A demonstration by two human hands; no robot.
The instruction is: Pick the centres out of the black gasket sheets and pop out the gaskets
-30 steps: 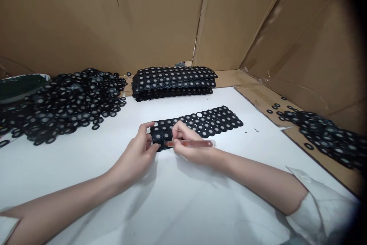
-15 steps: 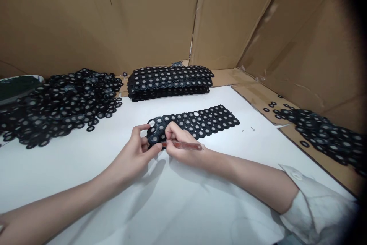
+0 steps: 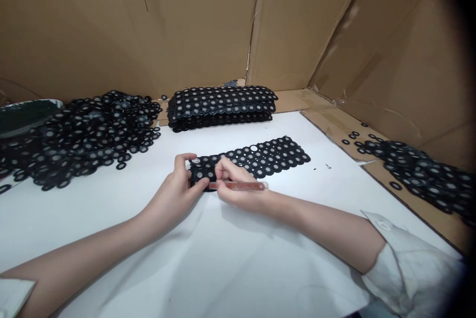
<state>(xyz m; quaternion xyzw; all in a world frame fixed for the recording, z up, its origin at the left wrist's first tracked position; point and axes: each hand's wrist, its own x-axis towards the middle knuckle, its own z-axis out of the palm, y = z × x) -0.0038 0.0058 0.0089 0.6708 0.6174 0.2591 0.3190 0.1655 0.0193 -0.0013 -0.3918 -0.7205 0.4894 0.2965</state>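
Observation:
A flat black sheet of joined rings with grey centres [image 3: 275, 157] lies on the white work surface. At its left end, my left hand [image 3: 182, 179] grips the edge, thumb on the near side and fingers curled at the far side. My right hand [image 3: 238, 186] is closed around a slim reddish-brown handled tool [image 3: 247, 186], whose tip points left toward my left thumb. What the tip touches is too small to make out. One ring opening in the sheet's far row shows plain white.
Behind the sheet sits a stack of similar black ring sheets [image 3: 223, 104]. Loose black rings form a heap [image 3: 100, 129] on the left, beside a tub [image 3: 29, 117], and another pile [image 3: 420, 174] on the right. Cardboard walls [image 3: 186, 20] enclose the back and right.
My left hand has shifted slightly, its fingers curling further behind the sheet's left end, which now looks more tilted. My right hand and the tool have barely moved.

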